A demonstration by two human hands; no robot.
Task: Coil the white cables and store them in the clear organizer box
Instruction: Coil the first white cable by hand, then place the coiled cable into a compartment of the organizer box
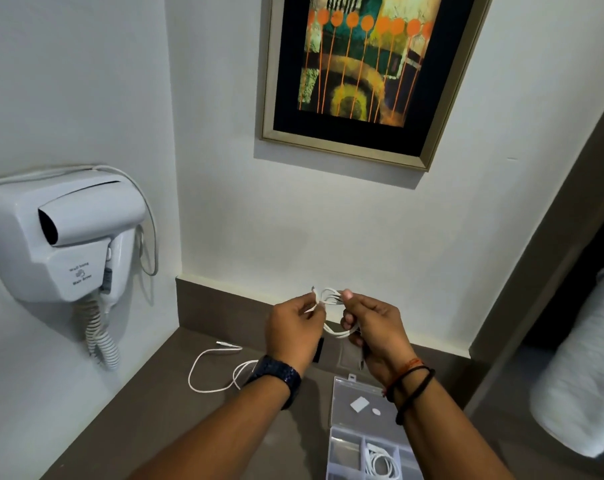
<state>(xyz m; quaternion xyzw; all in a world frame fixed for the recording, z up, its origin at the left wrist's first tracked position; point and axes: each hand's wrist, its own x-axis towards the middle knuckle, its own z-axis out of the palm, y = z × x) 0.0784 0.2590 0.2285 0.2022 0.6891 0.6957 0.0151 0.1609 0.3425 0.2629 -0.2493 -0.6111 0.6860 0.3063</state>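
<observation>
- Step in hand, as I judge it: finishing the coil of one white cable [335, 315], held up in the air above the table [155, 420], near the back wall.
- The right hand [373, 327] holds the gathered loops; its fingers [347, 295] are clamped on the top of the bundle, with loops hanging below the thumb.
- The left hand [293, 327] has its fingers [316, 301] pinched together on the free end of the same cable, seemingly winding it round the bundle. Whether the end is already tucked, I cannot tell.
- A second cable [210, 372] lies loose and uncoiled on the table, left of the left wrist, one plug pointing toward the wall.
- The box [345, 455] stands open on the table under the right forearm, its lid [363, 400] laid back. One coil [380, 462] already sits in a compartment right of centre; the compartment to its left looks free.
- Progress: one stored, one nearly coiled, one untouched.
- Next move calls for securing the tail so the loops do not spring open, then lowering the bundle toward the box and pressing it flat into a free compartment.
- Risk: stiff loops may uncoil on release.
</observation>
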